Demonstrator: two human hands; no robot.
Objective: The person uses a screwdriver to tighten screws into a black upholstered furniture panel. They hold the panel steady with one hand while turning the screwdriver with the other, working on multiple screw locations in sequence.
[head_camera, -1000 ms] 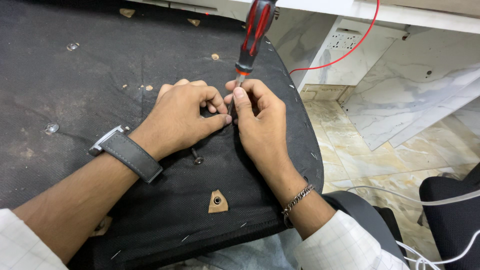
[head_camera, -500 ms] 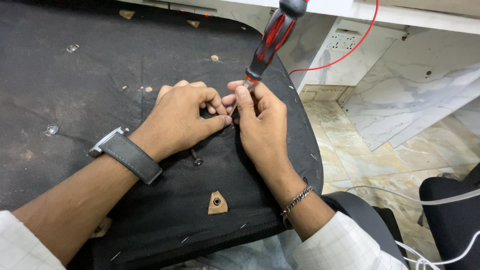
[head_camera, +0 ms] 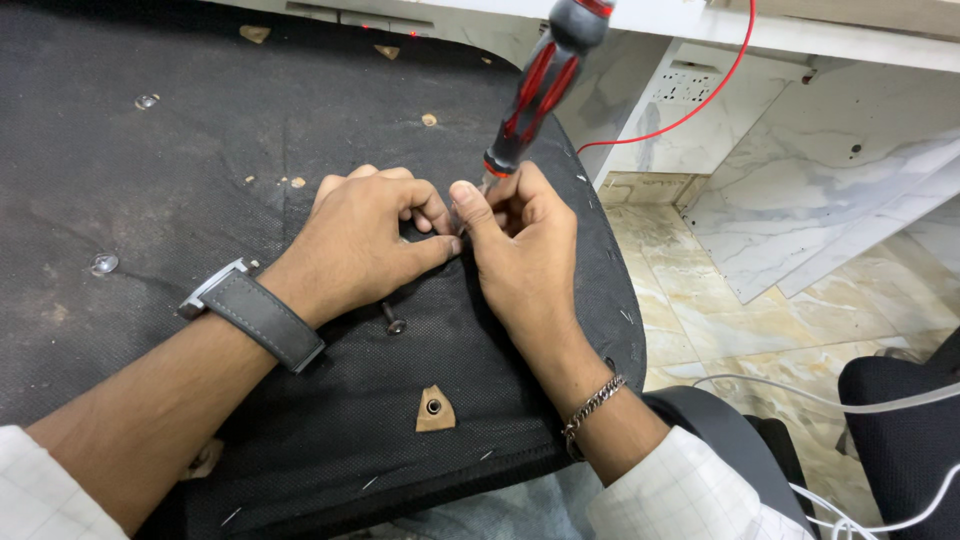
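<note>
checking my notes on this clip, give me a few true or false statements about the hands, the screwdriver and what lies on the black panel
1. The right hand holds a red and black screwdriver. True.
2. The screwdriver lies flat on the black fabric panel. False: it stands tilted, handle up, tip down between the fingers.
3. The left hand is far from the right hand. False: the two meet at the screwdriver's tip.
4. A loose screw lies on the panel just below the left hand. True.
5. The left wrist wears a chain bracelet. False: it wears a watch with a dark strap; the bracelet is on the right wrist.
</note>
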